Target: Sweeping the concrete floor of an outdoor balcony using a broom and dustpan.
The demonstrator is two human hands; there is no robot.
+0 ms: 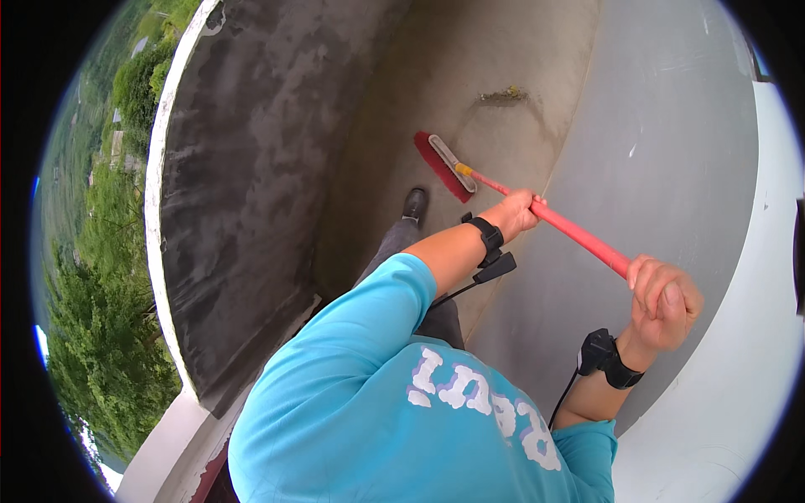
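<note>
My left hand (519, 210) is closed around the middle of the red handle (582, 237) of a push broom. At the handle's upper end, my right hand (666, 302) forms a fist around it. From my hands the handle slopes down to the left, into a yellow socket on the broom head (448, 165). The head has a pale grey block and red bristles and rests at floor level, beyond my left hand. Dark straps with small devices and cables are on both my wrists. One dark shoe (415, 204) shows on the floor near the bristles.
On the concrete floor (484, 38), a small patch of debris (505, 95) lies beyond the broom head. A dark parapet (251, 157) with a white outer edge (155, 182) runs along the left, trees outside it. A grey and white wall (654, 113) stands close on the right.
</note>
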